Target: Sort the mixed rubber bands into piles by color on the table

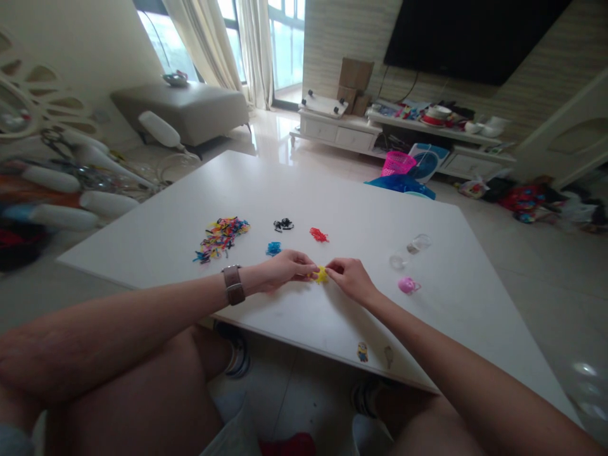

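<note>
Two hands meet at the yellow bands [322,275]: they lie at three o'clock from my left hand [289,269], at nine from my right hand [352,278]. Both sets of fingertips bend in at the pile; I cannot tell whether either grips a band. Blue bands [273,248] crowd ten o'clock, red bands [319,235] twelve. Bare table [375,218] opens toward one; its near edge runs past six.

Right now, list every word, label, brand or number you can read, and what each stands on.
No text can be read anywhere in this picture.
Television: no legible brand.
Cardboard boxes: any print is too small and blurred.
Cartoon figure on the table: no readable lettering.
</note>
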A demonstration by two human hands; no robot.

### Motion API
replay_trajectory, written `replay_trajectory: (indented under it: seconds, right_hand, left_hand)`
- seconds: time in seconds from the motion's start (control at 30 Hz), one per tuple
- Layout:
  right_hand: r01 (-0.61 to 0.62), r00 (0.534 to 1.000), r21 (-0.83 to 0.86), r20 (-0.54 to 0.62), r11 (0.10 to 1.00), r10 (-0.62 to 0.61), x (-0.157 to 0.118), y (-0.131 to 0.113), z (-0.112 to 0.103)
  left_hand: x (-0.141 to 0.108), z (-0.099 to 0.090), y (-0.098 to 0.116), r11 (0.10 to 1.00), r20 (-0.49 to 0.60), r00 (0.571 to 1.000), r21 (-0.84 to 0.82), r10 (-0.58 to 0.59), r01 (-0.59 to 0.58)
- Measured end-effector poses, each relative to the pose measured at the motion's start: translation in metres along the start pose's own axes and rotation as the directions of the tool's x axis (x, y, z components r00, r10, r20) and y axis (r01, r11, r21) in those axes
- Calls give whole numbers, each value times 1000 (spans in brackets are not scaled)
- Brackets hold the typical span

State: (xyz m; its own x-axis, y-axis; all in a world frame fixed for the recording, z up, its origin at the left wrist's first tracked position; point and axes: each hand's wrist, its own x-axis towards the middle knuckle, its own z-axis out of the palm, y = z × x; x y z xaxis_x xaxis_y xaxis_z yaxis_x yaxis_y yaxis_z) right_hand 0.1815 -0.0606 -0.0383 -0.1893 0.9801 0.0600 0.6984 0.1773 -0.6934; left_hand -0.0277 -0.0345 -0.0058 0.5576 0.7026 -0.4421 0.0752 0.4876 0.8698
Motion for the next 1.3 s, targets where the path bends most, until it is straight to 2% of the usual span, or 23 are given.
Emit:
replay_trajectory:
  seconds: [0.1,0.17,0.33,0.5,0.57,0.67,0.73,0.83,0.97,1.07,1.13,1.17,1.23,1.3]
  right_hand:
    - [21,999,6,-45,1000,-20,-1,-5,-1]
    - [36,997,1,-62,999,-36,-1,-8,0]
    - [56,997,-47,-43,997,-58,-1,-11,4]
    - [40,994,-37,-103,999,-44,-2,-15,2]
    - [30,996,22,-81,999,-29,-3,-21,0]
    - [8,999,172,32,985,-14,-6,-30,0]
    - [-21,996,264,84,964,-1,-7,-34,2]
    - [-59,995,342,100,938,26,-7,-35,4]
    - [-71,996,354,72,933,49,-7,-33,5]
    - [-70,997,300,48,951,58,-6,-32,5]
    - [-86,996,225,34,970,81,-5,-28,4]
    - [-97,995,180,28,979,93,-4,-24,4]
    - [-109,994,91,29,990,106,-3,-16,4]
    - [-104,993,20,51,994,103,-2,-8,3]
  left_hand:
    - [-3,2,5,993,-41,998,112,49,-44]
    - [-3,3,5,990,-53,997,129,65,-58]
    - [4,1,-2,993,-10,994,53,107,-106]
    - [7,-1,-5,997,-18,997,-20,80,-80]
    - [6,-1,-4,996,-30,996,-27,82,-83]
    - [5,-1,-2,992,-22,992,-12,124,-125]
    - [4,-1,-2,989,-12,989,8,147,-146]
    - [4,-1,-1,984,-10,986,71,165,-164]
    - [6,-3,-2,963,-34,980,195,195,-184]
    - [10,-9,-1,942,3,980,277,197,-190]
    - [12,-16,0,879,56,975,424,213,-216]
    - [13,-19,0,816,87,971,528,223,-235]
    - [14,-24,-1,641,140,963,722,231,-259]
    - [13,-27,-4,484,185,960,833,211,-267]
